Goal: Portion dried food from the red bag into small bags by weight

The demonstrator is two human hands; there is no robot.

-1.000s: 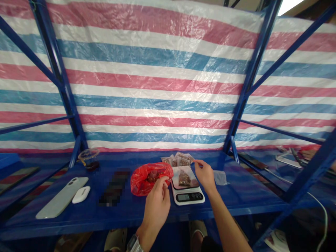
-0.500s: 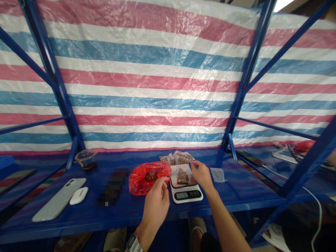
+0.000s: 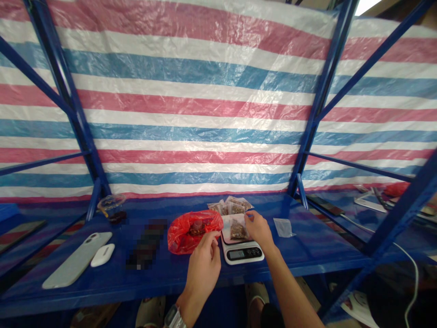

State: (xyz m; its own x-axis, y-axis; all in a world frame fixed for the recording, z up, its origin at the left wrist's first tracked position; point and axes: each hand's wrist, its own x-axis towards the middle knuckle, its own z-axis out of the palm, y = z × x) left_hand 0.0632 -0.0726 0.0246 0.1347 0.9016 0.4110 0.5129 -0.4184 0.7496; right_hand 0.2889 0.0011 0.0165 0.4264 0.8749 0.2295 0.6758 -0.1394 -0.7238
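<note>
A: Left end first?
B: We log a pale phone (image 3: 77, 262), a white case (image 3: 103, 255) beside it, then the open red bag (image 3: 179, 239), dark pieces (image 3: 198, 229) inside.
A: The left hand (image 3: 204, 262)?
B: By the red bag's right edge, fingers loosely curled; we can't tell whether they grip anything.
A: Next?
B: White scale (image 3: 244, 261), filled packet (image 3: 237, 231) lying on top; more packets (image 3: 235, 206) behind.
A: The right hand (image 3: 260, 230)?
B: Fingertips bunched at the filled packet's right; we can't confirm a grip. Beyond, a flat clear bag (image 3: 283, 227).

Bare forearms (image 3: 294, 288), silvery watch (image 3: 175, 317) on left wrist (image 3: 187, 307), pale clog-like shoes (image 3: 256, 290), dark clothing (image 3: 273, 317)
</note>
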